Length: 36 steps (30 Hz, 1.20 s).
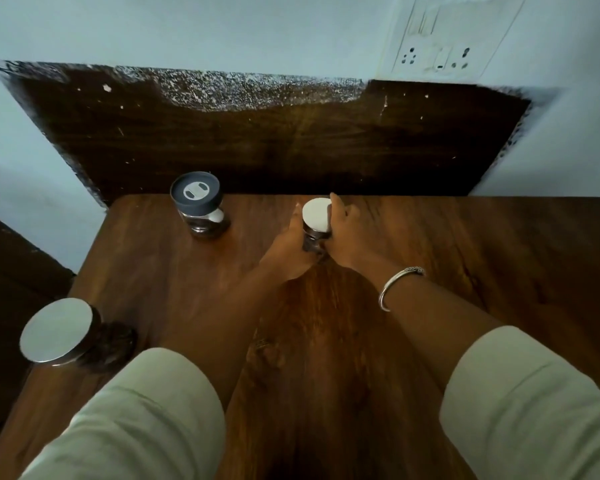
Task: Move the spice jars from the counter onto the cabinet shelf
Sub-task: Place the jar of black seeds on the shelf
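Note:
Three spice jars stand on a brown wooden surface (430, 271). A small glass jar with a flat silver lid (316, 216) is near the far edge, and both my hands wrap round its sides: my left hand (286, 252) from the left, my right hand (343, 233) from the right. A glass jar with a dark grey lid (196, 197) stands to its left, untouched. A larger jar with a silver lid (58, 330) sits at the near left edge. Beyond the far edge lies a darker wooden board (257, 147).
Pale blue walls enclose the darker board on three sides. A white socket plate (437, 53) is on the back wall at the upper right. White speckles cover the board's far strip. A dark piece of furniture (11, 271) sits low at the left.

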Motion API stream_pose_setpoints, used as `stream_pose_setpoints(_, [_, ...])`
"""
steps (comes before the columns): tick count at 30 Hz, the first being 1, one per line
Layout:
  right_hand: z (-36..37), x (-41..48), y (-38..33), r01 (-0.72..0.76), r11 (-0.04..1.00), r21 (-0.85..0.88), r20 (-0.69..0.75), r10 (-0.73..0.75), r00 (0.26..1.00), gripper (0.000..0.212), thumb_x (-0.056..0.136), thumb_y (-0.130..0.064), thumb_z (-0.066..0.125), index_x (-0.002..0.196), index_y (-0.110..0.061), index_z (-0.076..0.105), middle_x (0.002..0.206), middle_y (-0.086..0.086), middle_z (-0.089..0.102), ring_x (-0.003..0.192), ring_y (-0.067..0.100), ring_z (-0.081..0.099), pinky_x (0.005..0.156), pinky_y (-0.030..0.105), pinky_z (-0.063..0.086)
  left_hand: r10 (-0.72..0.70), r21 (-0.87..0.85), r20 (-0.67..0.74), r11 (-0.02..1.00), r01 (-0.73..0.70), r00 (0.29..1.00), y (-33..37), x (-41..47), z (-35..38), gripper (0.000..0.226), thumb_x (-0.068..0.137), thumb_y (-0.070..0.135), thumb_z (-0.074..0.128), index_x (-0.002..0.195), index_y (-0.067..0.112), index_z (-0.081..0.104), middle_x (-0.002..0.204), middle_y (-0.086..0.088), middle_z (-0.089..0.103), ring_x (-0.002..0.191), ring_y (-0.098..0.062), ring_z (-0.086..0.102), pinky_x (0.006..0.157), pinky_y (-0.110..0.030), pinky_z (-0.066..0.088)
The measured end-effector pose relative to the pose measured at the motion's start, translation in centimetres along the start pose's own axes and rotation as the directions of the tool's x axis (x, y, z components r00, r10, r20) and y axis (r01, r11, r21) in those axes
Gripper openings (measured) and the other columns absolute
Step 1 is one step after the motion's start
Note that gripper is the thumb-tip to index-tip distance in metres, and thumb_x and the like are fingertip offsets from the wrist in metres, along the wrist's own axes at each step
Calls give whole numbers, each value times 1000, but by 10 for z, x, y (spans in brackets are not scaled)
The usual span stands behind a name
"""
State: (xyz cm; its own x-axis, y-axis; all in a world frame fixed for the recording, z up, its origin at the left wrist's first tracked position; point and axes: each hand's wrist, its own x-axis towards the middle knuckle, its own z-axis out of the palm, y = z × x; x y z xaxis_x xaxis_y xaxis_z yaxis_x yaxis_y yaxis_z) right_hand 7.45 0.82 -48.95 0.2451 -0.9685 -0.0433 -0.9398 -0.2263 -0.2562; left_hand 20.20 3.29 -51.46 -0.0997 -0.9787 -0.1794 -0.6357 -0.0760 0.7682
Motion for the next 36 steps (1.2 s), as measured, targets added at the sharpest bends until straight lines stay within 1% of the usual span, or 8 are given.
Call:
stream_pose_setpoints(5, [0, -4, 0, -27, 996, 82, -82, 34, 996, 93, 81, -46, 65, 149, -12, 12, 144, 16, 36, 124, 30, 45, 98, 32, 42, 24, -53, -79, 998, -28, 997, 3, -6, -11, 100, 81, 17, 71, 150, 14, -2, 151, -8, 34, 136, -26, 38, 110, -36, 33])
stream_pose_setpoints(11, [-14, -18, -3, -69, 936, 344, -139, 123, 983, 99, 66, -59, 73, 143, -13, 30, 140, 11, 40, 126, 25, 43, 99, 36, 46, 52, -75, -166, 995, -65, 985, 16, -18, -16, 89, 82, 10, 67, 149, 13, 8, 148, -9, 36, 135, -25, 38, 110, -41, 37])
stream_pose_setpoints(15, [-29, -33, -2, -14, 877, 480, -206, 128, 970, 86, 62, -53, 79, 131, -17, 42, 129, 5, 46, 116, 18, 48, 91, 30, 51, 82, -60, -225, 993, -98, 971, 33, -33, -19, 109, 69, 14, 79, 149, 10, 5, 149, -10, 35, 137, -26, 35, 111, -45, 35])
stream_pose_setpoints(22, [-67, -65, 9, 44, 630, 776, -189, 165, 968, 81, 65, -34, 82, 127, -18, 33, 124, 0, 48, 113, 13, 49, 84, 25, 53, 125, -127, -263, 978, -163, 957, 82, -57, -10, 112, 66, 13, 81, 149, 9, 6, 147, -10, 37, 135, -25, 38, 109, -43, 37])
stream_pose_setpoints(26, [-96, -84, 29, 81, 570, 818, -200, 149, 969, 79, 68, -33, 81, 129, -18, 32, 118, -4, 47, 106, 8, 49, 73, 12, 49, 131, -223, -267, 955, -193, 955, 114, -70, 5, 122, 57, 24, 83, 149, 13, 4, 150, -7, 31, 138, -22, 32, 110, -46, 36])
stream_pose_setpoints(30, [-119, -99, 51, 115, 530, 840, -215, 129, 968, 78, 70, -32, 80, 131, -17, 34, 122, -1, 49, 107, 10, 53, 74, 17, 53, 168, -283, -258, 928, -241, 951, 142, -81, 27, 128, 52, 39, 84, 149, 21, 3, 149, -4, 33, 134, -20, 41, 105, -46, 43])
stream_pose_setpoints(32, [-129, -108, 64, 124, 518, 846, -218, 124, 968, 75, 73, -34, 77, 132, -16, 35, 119, -3, 48, 104, 10, 53, 76, 18, 52, 189, -297, -250, 919, -261, 950, 156, -85, 41, 128, 53, 36, 85, 149, 23, 1, 148, -5, 34, 131, -23, 45, 101, -46, 46])
stream_pose_setpoints(36, [-145, -126, 95, 162, 505, 848, -224, 65, 972, 66, 83, -36, 67, 137, -20, 32, 115, -7, 51, 106, 13, 57, 85, 27, 54, 193, -367, -268, 886, -285, 944, 185, -91, 64, 120, 63, 9, 83, 149, 17, 0, 138, 2, 39, 123, -17, 50, 95, -32, 51])
